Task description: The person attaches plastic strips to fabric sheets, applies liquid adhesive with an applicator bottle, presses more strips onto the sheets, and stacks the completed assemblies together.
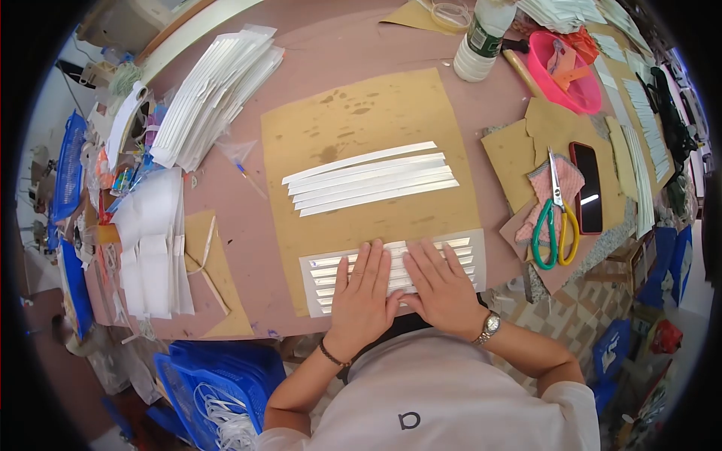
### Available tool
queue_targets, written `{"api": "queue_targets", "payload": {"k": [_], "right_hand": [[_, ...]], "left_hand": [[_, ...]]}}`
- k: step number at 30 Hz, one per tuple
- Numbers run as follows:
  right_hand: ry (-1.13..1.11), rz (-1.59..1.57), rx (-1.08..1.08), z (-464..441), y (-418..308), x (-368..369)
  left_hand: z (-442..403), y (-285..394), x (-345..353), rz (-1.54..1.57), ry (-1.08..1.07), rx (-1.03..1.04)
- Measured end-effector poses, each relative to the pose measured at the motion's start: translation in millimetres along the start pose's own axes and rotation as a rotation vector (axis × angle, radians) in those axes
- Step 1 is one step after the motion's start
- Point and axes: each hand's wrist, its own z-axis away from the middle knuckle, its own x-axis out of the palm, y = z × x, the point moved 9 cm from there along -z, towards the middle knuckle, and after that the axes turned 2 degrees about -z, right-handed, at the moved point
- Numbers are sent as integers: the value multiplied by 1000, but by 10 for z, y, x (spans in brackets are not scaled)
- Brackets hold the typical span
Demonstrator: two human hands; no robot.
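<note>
My left hand (363,289) and my right hand (442,286) lie flat, fingers stretched forward, on a white sheet (305,289) at the table's front edge. Several shiny strips (322,274) run crosswise on this sheet, partly covered by both hands. The thumbs meet or nearly meet in the middle. Just beyond the fingertips, a brown paper sheet (361,113) with dark stains bears several loose white strips (376,180), set roughly side by side; the farthest one is slightly askew.
Scissors (555,214) with green and yellow handles and a phone (588,188) lie at right. A bottle (481,45) and a pink basket (545,60) stand behind. Stacked white strips (214,98) and white sheets (154,248) lie at left. A blue basket (177,383) sits below the edge.
</note>
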Motion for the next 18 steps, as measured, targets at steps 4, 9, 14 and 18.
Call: {"api": "queue_targets", "payload": {"k": [4,9,14,18], "right_hand": [[-49,34,124,79,228,-101],[-21,135,231,239,540,-290],[90,-167,284,305,627,-475],[131,-216,269,202,653,-605]], "left_hand": [[113,-219,-66,-2,35,-79],[246,-434,-221,-71,64,-157],[68,-504,-426,77,135,-38],[-293,-574,-616,168,82,-34]]}}
